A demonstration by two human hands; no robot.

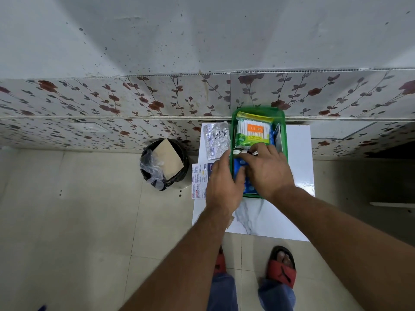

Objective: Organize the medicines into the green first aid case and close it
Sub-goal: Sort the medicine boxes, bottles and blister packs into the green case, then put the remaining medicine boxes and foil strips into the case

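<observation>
A small white table (298, 158) with grey marble veining stands against the wall; the wall's lower band is tiled with red flowers and grey leafy stems (112, 102), and above it runs plain grey plaster (202, 34) speckled with dark spots; left of the table, on the pale tiled floor (67, 221), sits a round bin (164, 164) lined with a black bag, a tan piece of cardboard (168, 158) and crumpled clear plastic inside it; at the bottom, two feet in red and black sandals (281, 269) and blue trouser legs (276, 295) show.
</observation>
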